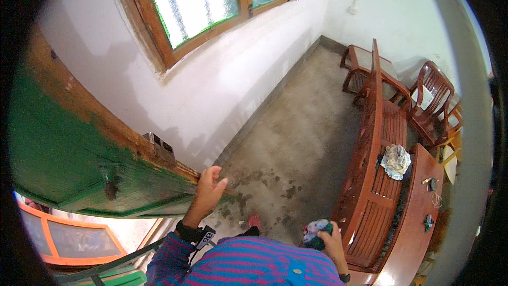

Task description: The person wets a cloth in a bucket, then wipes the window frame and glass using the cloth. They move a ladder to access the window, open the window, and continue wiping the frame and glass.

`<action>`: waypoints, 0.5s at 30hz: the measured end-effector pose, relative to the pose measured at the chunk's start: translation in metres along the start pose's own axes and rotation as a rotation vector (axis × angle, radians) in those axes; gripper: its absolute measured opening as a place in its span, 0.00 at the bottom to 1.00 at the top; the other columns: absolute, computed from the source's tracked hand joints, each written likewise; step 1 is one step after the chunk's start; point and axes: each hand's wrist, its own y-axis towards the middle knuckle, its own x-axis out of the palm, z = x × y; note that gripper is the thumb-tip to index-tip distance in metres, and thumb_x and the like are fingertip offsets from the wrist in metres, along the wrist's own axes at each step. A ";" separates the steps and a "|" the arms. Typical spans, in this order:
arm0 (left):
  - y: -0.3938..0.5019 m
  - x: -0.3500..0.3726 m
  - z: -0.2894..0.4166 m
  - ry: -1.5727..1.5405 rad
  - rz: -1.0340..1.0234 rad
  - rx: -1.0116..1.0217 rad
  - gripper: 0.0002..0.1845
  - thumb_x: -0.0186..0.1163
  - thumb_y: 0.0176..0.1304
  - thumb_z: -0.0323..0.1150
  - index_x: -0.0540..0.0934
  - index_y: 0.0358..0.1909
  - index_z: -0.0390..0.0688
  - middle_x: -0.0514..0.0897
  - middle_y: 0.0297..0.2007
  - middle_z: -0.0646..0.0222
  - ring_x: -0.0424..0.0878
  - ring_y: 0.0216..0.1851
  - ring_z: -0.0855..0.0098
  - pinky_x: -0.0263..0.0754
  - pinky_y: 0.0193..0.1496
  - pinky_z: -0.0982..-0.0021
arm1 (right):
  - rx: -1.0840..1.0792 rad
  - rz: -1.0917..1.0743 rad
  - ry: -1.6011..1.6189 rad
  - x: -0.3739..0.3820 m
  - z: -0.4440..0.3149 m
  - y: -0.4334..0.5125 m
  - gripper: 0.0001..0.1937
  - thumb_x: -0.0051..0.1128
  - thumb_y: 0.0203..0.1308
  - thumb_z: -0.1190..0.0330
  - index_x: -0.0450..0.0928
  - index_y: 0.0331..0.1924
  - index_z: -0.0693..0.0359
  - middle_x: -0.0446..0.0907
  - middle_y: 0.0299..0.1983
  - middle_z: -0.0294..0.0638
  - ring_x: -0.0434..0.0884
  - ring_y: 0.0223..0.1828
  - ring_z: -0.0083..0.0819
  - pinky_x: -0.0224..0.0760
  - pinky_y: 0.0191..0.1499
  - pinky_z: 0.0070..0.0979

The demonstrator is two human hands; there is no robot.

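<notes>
My right hand [334, 242], low in the view, grips a bunched dark green and multicoloured cloth [316, 233]. Ahead of my body on the left, my left hand [210, 190] is raised with thumb and fingers apart and nothing in them. It is right by the bare wooden edge of a green-painted door [99, 167]; whether they touch I cannot tell. Higher up along that edge is a metal lock [160, 147], and a dark handle or latch [110, 184] is on the door's green face.
A white wall [238, 75] with a wood-framed window [194, 4] runs along the left. Wet spots mark the concrete floor [293, 115]. At right stand a slatted wooden bench [381, 206] bearing a crumpled cloth [395, 161], a wooden table [422, 190] and a wooden chair [430, 99].
</notes>
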 end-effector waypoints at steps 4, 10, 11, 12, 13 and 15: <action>0.004 0.007 -0.002 -0.016 -0.060 0.034 0.22 0.62 0.59 0.34 0.71 0.53 0.35 0.73 0.48 0.54 0.72 0.51 0.59 0.68 0.54 0.63 | -0.093 -0.024 0.181 0.030 -0.046 0.040 0.21 0.54 0.53 0.71 0.68 0.53 0.64 0.76 0.43 0.40 0.78 0.42 0.32 0.73 0.47 0.29; 0.023 0.012 0.002 -0.109 -0.272 -0.126 0.21 0.62 0.61 0.36 0.72 0.52 0.36 0.74 0.47 0.56 0.75 0.48 0.63 0.72 0.49 0.65 | -0.112 -0.104 0.301 0.065 -0.126 0.107 0.24 0.53 0.53 0.73 0.65 0.56 0.64 0.76 0.45 0.39 0.79 0.43 0.31 0.75 0.48 0.30; 0.030 0.012 0.001 -0.141 -0.317 -0.149 0.20 0.62 0.62 0.36 0.73 0.51 0.36 0.76 0.46 0.57 0.77 0.46 0.64 0.73 0.47 0.66 | -0.132 -0.121 0.302 0.070 -0.137 0.121 0.24 0.53 0.53 0.73 0.66 0.56 0.64 0.76 0.45 0.39 0.79 0.44 0.31 0.75 0.49 0.30; 0.037 0.013 0.001 -0.173 -0.362 -0.172 0.19 0.61 0.62 0.37 0.74 0.50 0.36 0.78 0.44 0.58 0.78 0.45 0.66 0.74 0.46 0.67 | -0.123 -0.128 0.303 0.074 -0.146 0.134 0.24 0.53 0.53 0.73 0.66 0.57 0.63 0.76 0.45 0.39 0.79 0.44 0.31 0.74 0.49 0.29; 0.045 0.015 -0.001 -0.212 -0.406 -0.215 0.17 0.61 0.63 0.37 0.75 0.49 0.35 0.80 0.42 0.58 0.79 0.44 0.67 0.75 0.45 0.67 | -0.120 -0.139 0.301 0.080 -0.155 0.151 0.24 0.53 0.53 0.73 0.66 0.57 0.63 0.76 0.45 0.39 0.79 0.44 0.31 0.74 0.49 0.29; 0.058 0.022 -0.005 -0.197 -0.378 -0.219 0.15 0.59 0.65 0.37 0.77 0.46 0.36 0.82 0.38 0.61 0.80 0.41 0.70 0.75 0.44 0.69 | -0.115 -0.192 0.273 0.086 -0.172 0.186 0.24 0.53 0.53 0.73 0.66 0.57 0.62 0.76 0.45 0.38 0.79 0.44 0.30 0.74 0.49 0.29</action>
